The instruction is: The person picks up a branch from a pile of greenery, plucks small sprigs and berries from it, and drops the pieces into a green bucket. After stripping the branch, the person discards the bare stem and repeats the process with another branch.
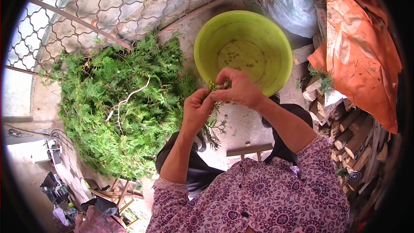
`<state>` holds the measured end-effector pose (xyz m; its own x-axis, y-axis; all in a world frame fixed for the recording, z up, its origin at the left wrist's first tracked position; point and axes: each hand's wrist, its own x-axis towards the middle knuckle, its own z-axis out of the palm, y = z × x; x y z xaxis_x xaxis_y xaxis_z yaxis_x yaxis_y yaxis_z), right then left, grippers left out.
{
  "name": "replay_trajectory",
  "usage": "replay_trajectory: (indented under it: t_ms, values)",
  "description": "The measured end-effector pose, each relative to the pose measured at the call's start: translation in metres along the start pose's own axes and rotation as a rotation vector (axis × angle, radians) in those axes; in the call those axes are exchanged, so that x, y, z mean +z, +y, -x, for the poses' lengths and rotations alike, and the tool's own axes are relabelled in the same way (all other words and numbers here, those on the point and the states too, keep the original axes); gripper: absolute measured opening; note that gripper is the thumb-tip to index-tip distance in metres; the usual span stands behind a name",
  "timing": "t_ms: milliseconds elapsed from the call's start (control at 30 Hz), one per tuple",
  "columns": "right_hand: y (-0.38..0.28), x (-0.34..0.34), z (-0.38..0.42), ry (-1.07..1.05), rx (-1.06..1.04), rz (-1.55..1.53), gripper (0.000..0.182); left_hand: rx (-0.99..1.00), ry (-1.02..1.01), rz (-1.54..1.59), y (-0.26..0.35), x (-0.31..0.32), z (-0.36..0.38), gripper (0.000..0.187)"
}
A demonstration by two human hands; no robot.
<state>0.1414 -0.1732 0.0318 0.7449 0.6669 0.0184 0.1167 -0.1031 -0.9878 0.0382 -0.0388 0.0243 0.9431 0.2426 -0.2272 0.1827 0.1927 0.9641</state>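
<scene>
Head view. The left hand [197, 108] is clamped on a sprig [214, 133], finger and thumb together, the darker foliage hanging below it over the floor [246, 125]. The right hand [242, 89], thumb and fingers curled inward, meets the left at the upper end of the sprig; whether it also grips cannot be told, since the fingers overlap there.

The basin [276, 54], yellow-green, round and wide, stands on the floor just beyond the hands. Small dark-green bits [233, 55] lie scattered on its bottom, mostly toward the centre and left. The right hand covers part of its near rim, so anything behind it is hidden. The white sack [291, 11], upper right, is cut off above; its contents do not show.

A heap of greenery [125, 133] lies left of the basin, a bare twig [128, 100] on top, against a lattice gate [125, 8]. At right, an orange sheet [362, 77] partly covers stacked wood [355, 136]. The objects at lower left are too small to identify, and the dark lens border crops every corner.
</scene>
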Motion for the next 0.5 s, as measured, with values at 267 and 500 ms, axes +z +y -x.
replay_trajectory:
  t_ms: [267, 500]
  values:
    - [-0.007, -0.001, 0.003, -0.158, 0.275, -0.345, 0.020, 0.030, -0.002, -0.112, -0.004, 0.000, -0.001, 0.010]
    - [-0.007, -0.012, 0.004, -0.387, 0.456, -0.939, 0.009, -0.103, -0.100, 0.198, 0.012, -0.010, 0.006, 0.010]
